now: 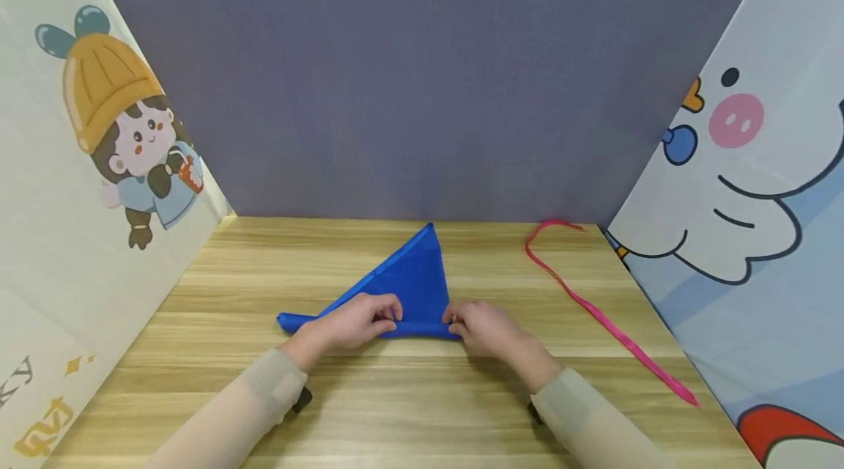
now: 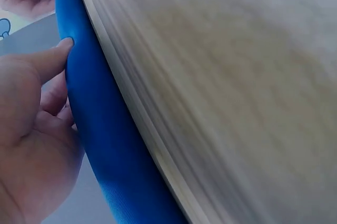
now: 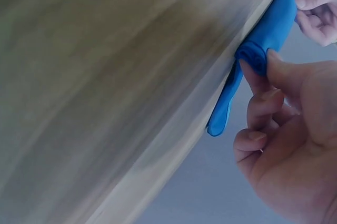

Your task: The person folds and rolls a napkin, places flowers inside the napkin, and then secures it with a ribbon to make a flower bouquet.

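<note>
A blue cloth [image 1: 415, 278] lies on the table, its near edge rolled into a tube and its flat part tapering to a point at the back. My left hand [image 1: 361, 321] grips the roll near its middle; in the left wrist view the thumb presses on the blue roll [image 2: 100, 113], with the other fingers partly hidden behind it. At the right end, my right hand [image 1: 486, 326] pinches the roll between thumb and forefinger. Spiral layers show at that end of the roll [image 3: 253, 58] in the right wrist view, beside a loose flap of cloth.
A long pink ribbon [image 1: 600, 316] lies curved along the right side of the wood-grain table [image 1: 422, 410]. Behind the table stands a grey panel [image 1: 422, 88]. Printed cartoon panels flank it on the left [image 1: 59, 256] and right [image 1: 725, 234].
</note>
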The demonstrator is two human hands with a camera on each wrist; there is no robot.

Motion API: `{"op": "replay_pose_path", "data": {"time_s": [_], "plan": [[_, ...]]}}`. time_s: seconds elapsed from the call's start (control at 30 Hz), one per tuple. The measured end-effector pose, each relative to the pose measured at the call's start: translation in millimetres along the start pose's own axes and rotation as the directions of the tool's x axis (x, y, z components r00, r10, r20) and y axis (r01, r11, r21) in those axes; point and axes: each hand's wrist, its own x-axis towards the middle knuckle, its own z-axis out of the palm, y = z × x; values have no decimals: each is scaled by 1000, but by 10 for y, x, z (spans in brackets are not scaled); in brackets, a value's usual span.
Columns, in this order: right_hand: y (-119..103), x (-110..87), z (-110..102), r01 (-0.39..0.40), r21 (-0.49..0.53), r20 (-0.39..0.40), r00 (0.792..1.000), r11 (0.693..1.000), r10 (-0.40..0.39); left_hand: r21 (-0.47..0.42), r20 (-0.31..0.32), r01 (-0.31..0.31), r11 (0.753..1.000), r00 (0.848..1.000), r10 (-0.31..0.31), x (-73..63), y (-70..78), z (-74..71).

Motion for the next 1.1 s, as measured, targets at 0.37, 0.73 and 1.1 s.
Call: {"op": "replay_pose_path", "data": {"time_s": [0.37, 0.73, 1.1], "plan": [[-48, -5, -2, 16, -78, -30, 999, 997, -18, 98, 35, -7, 995, 999, 4, 34, 5, -18], [-168, -3, -27, 37, -175, 2, 999, 984, -38, 267, 42, -66, 961, 997, 57, 24, 29, 3], [-99, -5, 18, -2, -85, -18, 1000, 996, 1, 262, 80, -58, 963, 996, 38, 6, -2, -29]]}}
